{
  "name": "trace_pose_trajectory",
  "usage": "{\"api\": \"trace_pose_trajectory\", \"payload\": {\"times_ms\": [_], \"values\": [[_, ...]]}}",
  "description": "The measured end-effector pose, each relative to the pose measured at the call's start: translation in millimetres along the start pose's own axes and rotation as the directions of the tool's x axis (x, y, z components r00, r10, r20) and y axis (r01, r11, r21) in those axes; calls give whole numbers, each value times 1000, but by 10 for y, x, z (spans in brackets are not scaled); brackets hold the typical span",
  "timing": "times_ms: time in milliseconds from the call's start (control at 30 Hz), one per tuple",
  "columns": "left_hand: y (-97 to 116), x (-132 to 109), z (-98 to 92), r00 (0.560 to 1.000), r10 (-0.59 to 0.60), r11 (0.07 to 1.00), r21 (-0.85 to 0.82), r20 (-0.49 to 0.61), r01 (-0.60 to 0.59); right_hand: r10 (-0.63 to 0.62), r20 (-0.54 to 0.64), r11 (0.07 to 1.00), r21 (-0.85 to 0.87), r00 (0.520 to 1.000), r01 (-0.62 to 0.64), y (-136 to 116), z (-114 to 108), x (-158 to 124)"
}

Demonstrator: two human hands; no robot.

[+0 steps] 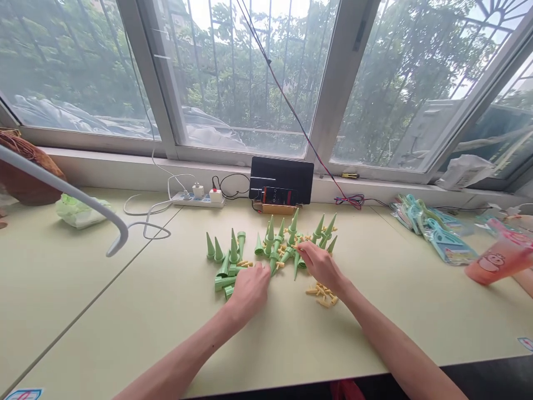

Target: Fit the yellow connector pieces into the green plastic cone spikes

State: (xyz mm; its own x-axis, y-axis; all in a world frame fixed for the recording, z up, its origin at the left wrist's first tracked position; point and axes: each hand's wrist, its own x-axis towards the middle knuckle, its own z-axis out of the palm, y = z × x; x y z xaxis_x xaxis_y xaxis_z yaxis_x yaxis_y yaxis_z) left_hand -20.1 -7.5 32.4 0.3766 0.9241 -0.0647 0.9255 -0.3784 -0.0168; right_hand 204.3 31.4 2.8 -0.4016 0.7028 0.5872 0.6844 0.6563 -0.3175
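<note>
My left hand [251,286] is closed, fingers curled down among green plastic cone spikes [233,250]; whatever it grips is hidden behind the fingers. A green spike with a yellow piece [280,266] on it lies right by its fingertips. My right hand [321,265] pinches what looks like a small yellow plastic peg [296,247] over the middle of the spike group. Some spikes stand point up, while others lie on their sides. Under my right wrist is a loose pile of yellow pegs [322,293].
Behind the spikes, a phone [278,196] leans against a dark tablet [281,176]. A power strip [199,199] with cables is at the back left. Packaged light-blue items [433,225] and a pink cup [502,258] are on the right. A white curved bar [79,191] crosses the left side.
</note>
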Motion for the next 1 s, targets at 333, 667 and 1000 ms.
{"api": "trace_pose_trajectory", "payload": {"times_ms": [333, 667, 1000], "values": [[37, -15, -44, 998, 4, 1000, 23, 55, -6, 192, -120, 953, 262, 974, -155, -24, 87, -92], [63, 15, -17, 976, -65, 987, -160, -209, 32, 346, -109, 858, 439, 932, -267, -131, 77, -74], [111, 96, 180, 834, -119, 588, -715, -539, -378, 398, -74, 796, 524, 914, -304, -175, 100, -64]]}}
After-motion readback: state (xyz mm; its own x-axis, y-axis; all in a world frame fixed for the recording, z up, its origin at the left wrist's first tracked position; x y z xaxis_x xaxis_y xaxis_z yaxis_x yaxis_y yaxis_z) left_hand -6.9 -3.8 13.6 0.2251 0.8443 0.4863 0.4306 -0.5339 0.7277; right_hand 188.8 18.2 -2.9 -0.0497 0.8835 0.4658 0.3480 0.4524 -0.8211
